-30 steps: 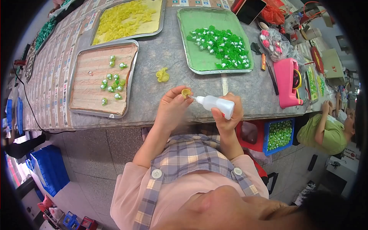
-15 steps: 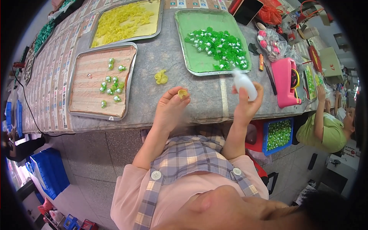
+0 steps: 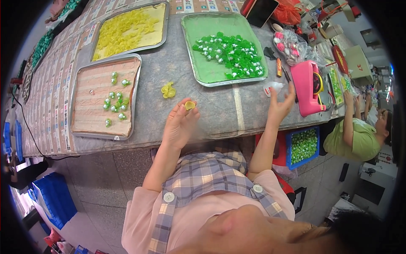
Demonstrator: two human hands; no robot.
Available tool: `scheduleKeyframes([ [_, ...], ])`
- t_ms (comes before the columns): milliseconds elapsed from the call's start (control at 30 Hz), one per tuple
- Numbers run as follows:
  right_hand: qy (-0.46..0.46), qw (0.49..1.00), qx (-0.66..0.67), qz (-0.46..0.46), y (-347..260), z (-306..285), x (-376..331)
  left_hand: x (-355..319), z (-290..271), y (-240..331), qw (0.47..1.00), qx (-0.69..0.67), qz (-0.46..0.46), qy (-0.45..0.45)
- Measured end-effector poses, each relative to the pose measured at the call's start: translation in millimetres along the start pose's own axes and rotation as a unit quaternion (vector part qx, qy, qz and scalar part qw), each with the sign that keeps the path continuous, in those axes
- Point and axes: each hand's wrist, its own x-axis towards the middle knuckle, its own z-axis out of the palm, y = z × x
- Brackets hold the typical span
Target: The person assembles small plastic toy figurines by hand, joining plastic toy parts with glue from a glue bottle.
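My left hand pinches a small yellow cup-shaped plastic piece, its hollow facing up, above the table's front edge. My right hand is open, fingers apart, just short of a small white squeeze bottle on the table. Beyond my left hand lies a little pile of yellow plastic pieces. To the left, a pink-lined tray carries several green pieces with white eye-like balls. Ahead, a green tray holds a heap of green pieces with similar white balls.
A tray of yellow pieces stands at the far left. On the right are a pink tape dispenser, an orange tube and a bag of pink-and-white items. A blue crate sits below the edge; a co-worker works farther right.
My right hand has moved right, set the white bottle down on the table and let go of it. The left hand keeps its yellow piece. The whole view has shifted slightly.
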Motion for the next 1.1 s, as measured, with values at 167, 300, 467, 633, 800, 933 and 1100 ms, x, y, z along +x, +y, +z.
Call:
scheduleKeyframes([
  [167, -0.18, 0.969, 0.169, -0.019, -53, -4, 18, 1, -3, -2, 1.0, 0.01, -0.001, 0.018],
  [300, -0.397, 0.899, 0.094, -0.156, -67, 44, 30, -1, 0, -3, 1.0, 0.01, -0.002, 0.02],
  [467, -0.446, 0.871, 0.018, -0.207, -64, 74, 24, -3, -4, 0, 0.999, 0.04, -0.007, 0.018],
  [633, -0.5, 0.837, 0.224, -0.011, -87, 46, 28, -3, -1, -1, 0.998, 0.065, -0.001, -0.005],
  [800, -0.4, 0.903, 0.128, -0.093, -66, 59, 32, 0, 0, -2, 0.998, 0.053, -0.007, -0.04],
  [933, -0.483, 0.857, 0.126, -0.127, -69, 72, 30, 2, -3, -3, 0.999, 0.043, 0.003, -0.029],
  [1100, -0.462, 0.856, 0.104, -0.209, -71, 73, 23, 0, 0, -2, 0.998, 0.046, -0.001, -0.032],
])
